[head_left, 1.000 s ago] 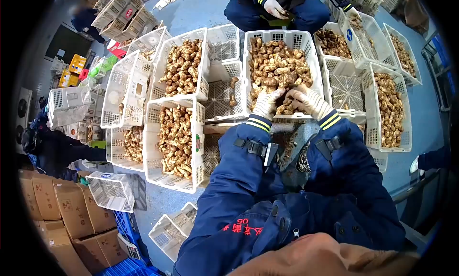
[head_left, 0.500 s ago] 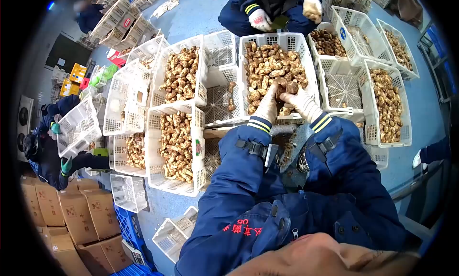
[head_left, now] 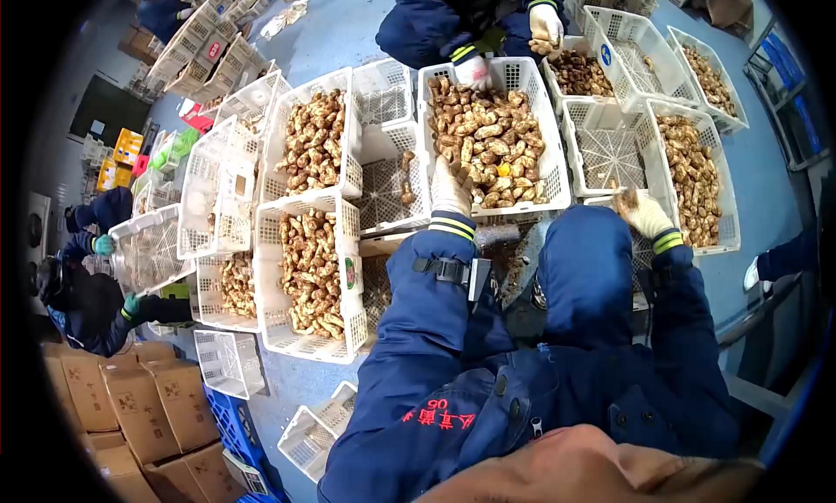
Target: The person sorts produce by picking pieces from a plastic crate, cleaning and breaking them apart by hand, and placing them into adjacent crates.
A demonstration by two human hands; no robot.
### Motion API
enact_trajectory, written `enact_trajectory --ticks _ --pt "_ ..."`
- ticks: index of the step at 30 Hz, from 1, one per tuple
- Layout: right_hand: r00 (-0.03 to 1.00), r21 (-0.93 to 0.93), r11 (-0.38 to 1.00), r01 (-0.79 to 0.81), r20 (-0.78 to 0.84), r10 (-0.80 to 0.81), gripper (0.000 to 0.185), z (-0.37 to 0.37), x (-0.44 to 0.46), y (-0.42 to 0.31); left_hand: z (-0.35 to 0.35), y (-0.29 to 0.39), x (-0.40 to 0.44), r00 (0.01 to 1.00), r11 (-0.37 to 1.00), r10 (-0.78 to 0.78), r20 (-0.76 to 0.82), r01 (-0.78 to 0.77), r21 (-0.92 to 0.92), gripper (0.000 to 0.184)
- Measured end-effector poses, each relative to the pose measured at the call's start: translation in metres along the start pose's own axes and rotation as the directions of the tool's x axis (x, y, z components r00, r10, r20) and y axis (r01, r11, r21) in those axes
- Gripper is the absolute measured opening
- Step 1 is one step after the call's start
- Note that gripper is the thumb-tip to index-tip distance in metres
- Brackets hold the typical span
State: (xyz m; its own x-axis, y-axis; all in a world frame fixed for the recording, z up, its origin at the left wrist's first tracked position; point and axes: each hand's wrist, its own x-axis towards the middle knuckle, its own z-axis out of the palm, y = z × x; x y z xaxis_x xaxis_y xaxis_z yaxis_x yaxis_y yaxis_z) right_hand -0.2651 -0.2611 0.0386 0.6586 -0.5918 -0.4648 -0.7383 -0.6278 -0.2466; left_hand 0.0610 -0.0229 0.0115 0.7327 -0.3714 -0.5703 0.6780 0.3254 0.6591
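A white crate [head_left: 557, 168] full of brown and cream mushrooms [head_left: 492, 141] stands in front of me. My left hand [head_left: 452, 188], in a pale glove, is at its near left corner, fingers over the edge beside the mushrooms; what it holds, if anything, is hidden. Off to the right, my right hand [head_left: 643, 214] is over the near edge of a lower crate, its fingers curled around something brown too small to make out. Across the crate, a co-worker's gloved hand [head_left: 473, 73] touches the far left corner, and the other [head_left: 546, 28] is above a neighbouring crate.
Mushroom crates [head_left: 312, 272] stand to the left, with another [head_left: 694, 176] at the right. A nearly bare crate [head_left: 610, 155] lies between. At the far left a person [head_left: 91, 294] in green gloves holds a crate [head_left: 152, 250]. Cardboard boxes [head_left: 139, 407] are stacked at lower left.
My hands have parted: the right moved out of the mushroom crate to the right, the left stays near its corner. The co-worker's left-side hand has come down to the crate.
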Motion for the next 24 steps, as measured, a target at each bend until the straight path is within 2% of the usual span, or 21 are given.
enact_trajectory --ticks 2,5,6,7,9,10,11,12,13,14,15,16,18,20,22,23,24 --pt "0.987 -0.299 0.952 0.058 0.162 -0.009 0.039 0.048 0.006 0.061 -0.011 -0.005 0.01 0.996 0.997 0.082 -0.015 -0.082 0.012 0.05" --pt "0.993 -0.321 0.94 -0.118 -0.026 0.116 0.039 0.023 -0.009 0.049 -0.01 -0.002 0.01 0.978 0.987 0.144 -0.151 -0.153 -0.051 0.049" --pt "0.973 -0.04 0.992 0.121 -0.192 -0.127 0.041 0.019 0.006 0.055 -0.013 0.003 0.012 0.985 0.994 0.104 -0.138 -0.108 -0.022 0.047" --pt "0.978 -0.004 0.997 0.082 -0.194 -0.081 0.038 0.001 0.021 0.027 -0.009 0.003 0.007 0.977 0.99 0.127 -0.173 -0.136 -0.043 0.045" --pt "0.941 -0.021 0.963 0.27 -0.206 -0.268 0.037 -0.04 0.043 -0.037 -0.006 0.003 0.007 0.967 0.982 0.165 -0.194 -0.18 -0.059 0.041" --pt "0.903 -0.117 0.93 0.347 -0.228 -0.365 0.034 -0.046 0.066 -0.066 -0.011 0.0 0.015 0.967 0.98 0.18 -0.181 -0.192 -0.051 0.04" --pt "0.842 -0.135 0.853 0.504 -0.143 -0.521 0.035 -0.058 0.072 -0.101 -0.015 -0.001 0.021 0.966 0.978 0.194 -0.17 -0.204 -0.043 0.038" --pt "0.809 -0.158 0.81 0.565 -0.084 -0.581 0.035 -0.052 0.095 -0.122 -0.012 -0.001 0.016 0.952 0.961 0.255 -0.172 -0.268 -0.061 0.038" --pt "0.831 -0.098 0.825 0.556 0.051 -0.554 0.036 -0.042 0.119 -0.144 -0.012 0.002 0.017 0.952 0.961 0.231 -0.202 -0.255 -0.103 0.038" --pt "0.79 -0.109 0.783 0.612 0.134 -0.598 0.036 -0.022 0.147 -0.159 -0.012 0.006 0.017 0.95 0.959 0.207 -0.232 -0.244 -0.146 0.037" --pt "0.799 -0.052 0.81 0.584 0.212 -0.562 0.037 -0.007 0.164 -0.17 -0.01 0.014 0.01 0.948 0.945 0.251 -0.198 -0.284 -0.164 0.038" --pt "0.813 -0.012 0.841 0.541 0.264 -0.519 0.038 0.031 0.206 -0.175 -0.011 0.022 0.008 0.96 0.95 0.202 -0.196 -0.24 -0.197 0.037" --pt "0.874 -0.051 0.888 0.456 0.213 -0.437 0.04 0.054 0.206 -0.197 -0.019 0.027 0.009 0.935 0.917 0.323 -0.144 -0.347 -0.198 0.038" --pt "0.917 -0.178 0.913 0.367 0.236 -0.322 0.037 0.072 0.208 -0.213 -0.027 0.03 0.023 0.948 0.917 0.274 -0.161 -0.308 -0.255 0.037" --pt "0.817 -0.277 0.769 0.576 0.222 -0.532 0.027 0.087 0.232 -0.192 -0.047 0.023 0.049 0.934 0.933 0.325 -0.152 -0.343 -0.113 0.036" --pt "0.686 -0.378 0.592 0.712 0.195 -0.701 0.026 0.082 0.241 -0.174 -0.023 0.043 0.012 0.958 0.926 0.246 -0.145 -0.276 -0.257 0.036" --pt "0.517 -0.479 0.38 0.791 0.192 -0.834 0.025 0.075 0.244 -0.163 -0.022 0.041 0.014 0.942 0.908 0.301 -0.149 -0.331 -0.258 0.038"
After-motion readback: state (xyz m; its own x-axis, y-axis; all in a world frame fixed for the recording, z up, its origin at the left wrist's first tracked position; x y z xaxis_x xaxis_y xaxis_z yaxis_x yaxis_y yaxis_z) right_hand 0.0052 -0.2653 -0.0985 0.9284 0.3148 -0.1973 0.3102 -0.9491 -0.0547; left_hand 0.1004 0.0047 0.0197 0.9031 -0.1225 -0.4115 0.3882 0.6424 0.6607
